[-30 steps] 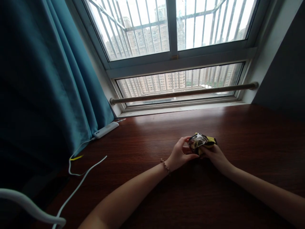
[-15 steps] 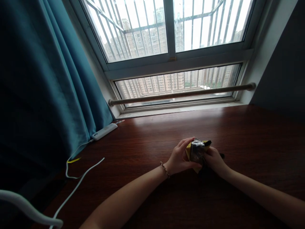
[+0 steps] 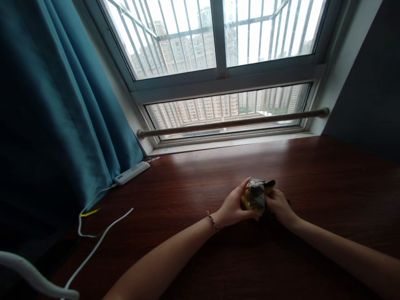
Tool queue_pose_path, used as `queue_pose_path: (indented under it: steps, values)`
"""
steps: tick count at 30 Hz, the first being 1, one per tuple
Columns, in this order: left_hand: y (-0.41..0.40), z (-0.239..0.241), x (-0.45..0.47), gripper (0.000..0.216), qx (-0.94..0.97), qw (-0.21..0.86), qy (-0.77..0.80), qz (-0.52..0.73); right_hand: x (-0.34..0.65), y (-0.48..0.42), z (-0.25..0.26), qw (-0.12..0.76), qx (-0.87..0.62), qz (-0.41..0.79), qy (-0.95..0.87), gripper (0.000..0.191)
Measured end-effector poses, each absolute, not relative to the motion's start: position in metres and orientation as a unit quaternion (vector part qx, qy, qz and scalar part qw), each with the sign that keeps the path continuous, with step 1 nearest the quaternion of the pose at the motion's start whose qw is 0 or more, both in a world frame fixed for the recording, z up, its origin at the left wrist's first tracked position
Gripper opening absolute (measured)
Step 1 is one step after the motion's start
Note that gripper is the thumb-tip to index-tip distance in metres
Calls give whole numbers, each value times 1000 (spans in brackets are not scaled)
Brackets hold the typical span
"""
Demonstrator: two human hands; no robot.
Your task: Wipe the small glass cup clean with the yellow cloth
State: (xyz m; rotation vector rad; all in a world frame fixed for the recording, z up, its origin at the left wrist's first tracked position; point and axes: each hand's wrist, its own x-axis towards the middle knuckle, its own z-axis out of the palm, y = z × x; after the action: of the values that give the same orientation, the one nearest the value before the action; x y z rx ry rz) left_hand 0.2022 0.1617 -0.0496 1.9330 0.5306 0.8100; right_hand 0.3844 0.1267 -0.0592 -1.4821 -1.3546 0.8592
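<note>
- Right of our right hand (image 3: 279, 205) we find open tabletop (image 3: 337, 187).
- Well left of our left hand (image 3: 233, 205), a white cable (image 3: 108, 230) and a white box (image 3: 131, 173) lie by the curtain (image 3: 56, 116).
- Beyond both hands, a rail (image 3: 231, 123) bars the window.

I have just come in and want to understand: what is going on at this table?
A person at a dark wooden table by the window holds a small yellow and dark packet with a shiny clear wrap between both hands. The left hand grips its left side, the right hand its right side. A white cable and a white device lie far left, near the teal curtain.
</note>
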Motion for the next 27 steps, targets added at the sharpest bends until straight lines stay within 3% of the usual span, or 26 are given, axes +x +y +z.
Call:
queue_pose_path:
  steps: [5, 10, 16, 20, 27]
  values:
    - [158, -49, 205, 100, 755, 526, 206, 332, 385, 128, -65, 484, -565, 398, -537, 59]
    - [162, -43, 202, 95, 721, 575, 179, 342, 388, 131, -75, 482, -559, 379, -558, 48]
    - [170, -41, 200, 54, 733, 551, 222, 331, 389, 128, -72, 445, -566, 355, -596, 40]
    - [170, -49, 208, 62, 695, 583, 248, 340, 386, 125, -65, 416, -581, 338, -613, 46]
    - [165, -52, 203, 96, 751, 530, 204, 335, 384, 124, -61, 447, -607, 302, -583, 55]
